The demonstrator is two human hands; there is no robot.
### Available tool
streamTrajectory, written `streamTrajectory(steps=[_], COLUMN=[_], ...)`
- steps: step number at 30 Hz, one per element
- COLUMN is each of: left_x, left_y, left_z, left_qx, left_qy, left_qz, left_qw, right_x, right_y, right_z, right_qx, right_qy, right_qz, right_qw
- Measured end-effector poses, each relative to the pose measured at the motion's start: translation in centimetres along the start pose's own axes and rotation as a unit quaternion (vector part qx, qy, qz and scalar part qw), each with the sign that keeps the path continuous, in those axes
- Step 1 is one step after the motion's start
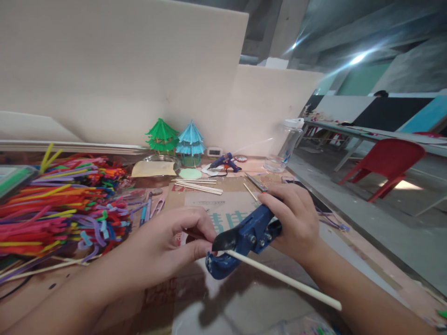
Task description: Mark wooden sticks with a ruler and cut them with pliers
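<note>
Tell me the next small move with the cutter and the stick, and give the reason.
Probably squeeze the cutter shut. The right hand grips its handles, the left hand pinches the stick at the blade, and the stick already lies across the open jaws, its long end sticking out toward the camera.

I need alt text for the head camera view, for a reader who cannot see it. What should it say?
The right hand grips a blue cutter whose blades sit on a thin pale stick, which the left hand holds at its end. Behind lie a pile of coloured pipe cleaners, two small paper pagodas and a glue gun.
</note>
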State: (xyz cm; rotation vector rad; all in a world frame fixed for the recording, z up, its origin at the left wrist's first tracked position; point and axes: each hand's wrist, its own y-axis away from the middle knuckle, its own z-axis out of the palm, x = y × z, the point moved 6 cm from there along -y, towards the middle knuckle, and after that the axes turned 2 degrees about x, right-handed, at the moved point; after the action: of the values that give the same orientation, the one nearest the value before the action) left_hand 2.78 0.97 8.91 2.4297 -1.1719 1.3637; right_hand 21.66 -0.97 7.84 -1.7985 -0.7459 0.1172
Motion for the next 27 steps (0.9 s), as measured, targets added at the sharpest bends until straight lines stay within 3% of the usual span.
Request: streamTrajectory(steps=[27], left_x=[0.11], left_y=[0.02], left_z=[0.24], left_qx=[-0.019], left_qy=[0.004], left_qz=[-0.005], left_qw=[1.0], right_x=[-0.07], right_y=[-0.16], right_z=[-0.83], right_qx=[0.024], right_qy=[0.025], right_qz=[-0.049], right_qw=[0.998])
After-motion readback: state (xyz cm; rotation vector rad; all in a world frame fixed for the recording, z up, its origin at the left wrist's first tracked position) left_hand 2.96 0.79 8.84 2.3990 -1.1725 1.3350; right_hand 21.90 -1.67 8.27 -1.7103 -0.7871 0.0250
